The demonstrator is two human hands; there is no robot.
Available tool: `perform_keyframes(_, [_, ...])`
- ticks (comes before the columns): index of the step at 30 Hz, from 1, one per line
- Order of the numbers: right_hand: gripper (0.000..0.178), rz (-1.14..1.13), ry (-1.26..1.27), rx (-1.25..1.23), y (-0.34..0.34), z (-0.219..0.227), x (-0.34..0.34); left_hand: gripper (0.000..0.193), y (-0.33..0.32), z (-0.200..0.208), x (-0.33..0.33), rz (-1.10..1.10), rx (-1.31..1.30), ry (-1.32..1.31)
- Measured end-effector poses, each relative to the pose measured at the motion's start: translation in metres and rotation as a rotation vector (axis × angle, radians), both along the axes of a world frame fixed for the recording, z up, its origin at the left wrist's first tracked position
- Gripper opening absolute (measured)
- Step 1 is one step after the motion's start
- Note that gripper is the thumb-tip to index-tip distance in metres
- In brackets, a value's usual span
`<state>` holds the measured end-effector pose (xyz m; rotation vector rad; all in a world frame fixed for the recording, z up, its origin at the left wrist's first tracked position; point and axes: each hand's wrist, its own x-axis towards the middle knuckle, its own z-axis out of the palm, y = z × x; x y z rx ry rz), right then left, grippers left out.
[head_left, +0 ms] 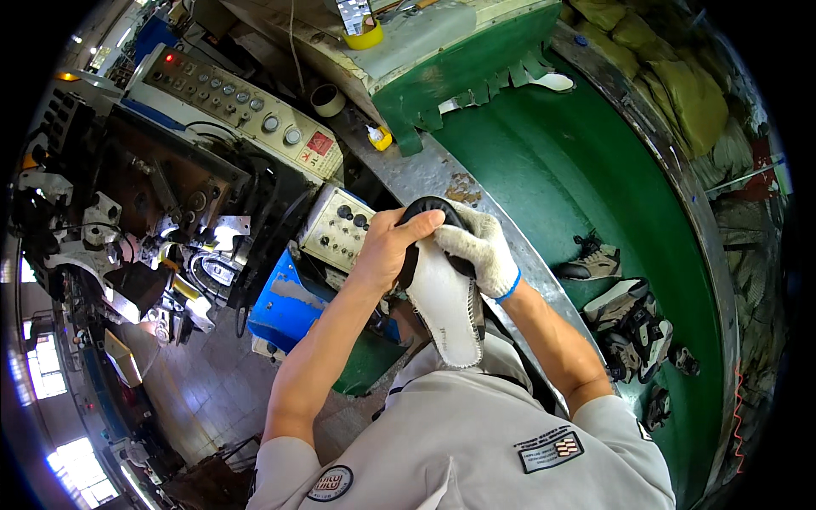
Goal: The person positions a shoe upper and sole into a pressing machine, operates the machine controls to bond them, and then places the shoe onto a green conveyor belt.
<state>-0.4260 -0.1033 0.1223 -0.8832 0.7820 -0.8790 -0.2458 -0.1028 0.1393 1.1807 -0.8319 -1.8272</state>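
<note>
A shoe upper point(448, 306) is held in front of my body with its white, stitched-edge underside turned up. Its black rounded end points away from me, while the narrower end comes near my shirt. My bare left hand point(387, 242) grips the black end from the left, thumb pressed over the rim. On the other side, my right hand point(483, 246), in a white knit glove with a blue cuff, closes round the same end. The fingers under the shoe are hidden.
A machine with a gauge panel point(246, 106) and metal clamps point(191, 280) stands at left, near a smaller knob panel point(336, 228) and a blue metal cover point(285, 302). At right, several shoe uppers point(633, 319) lie on a green conveyor belt point(544, 178) with a metal edge point(531, 255).
</note>
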Motion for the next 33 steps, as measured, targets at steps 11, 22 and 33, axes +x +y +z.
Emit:
perform_keyframes(11, [0.041, -0.105, -0.093, 0.052, -0.013, -0.028, -0.008, 0.036, -0.008, -0.024, -0.013, 0.003, -0.095, -0.030])
perform_keyframes(22, [0.057, -0.156, -0.461, 0.350, -0.038, -0.048, -0.039, 0.045, 0.002, -0.086, -0.051, 0.298, -0.027, 0.122])
perform_keyframes(33, [0.097, -0.287, -0.090, -0.036, -0.044, -0.042, -0.079, 0.054, -0.030, -0.061, -0.094, 0.167, -0.037, 0.249])
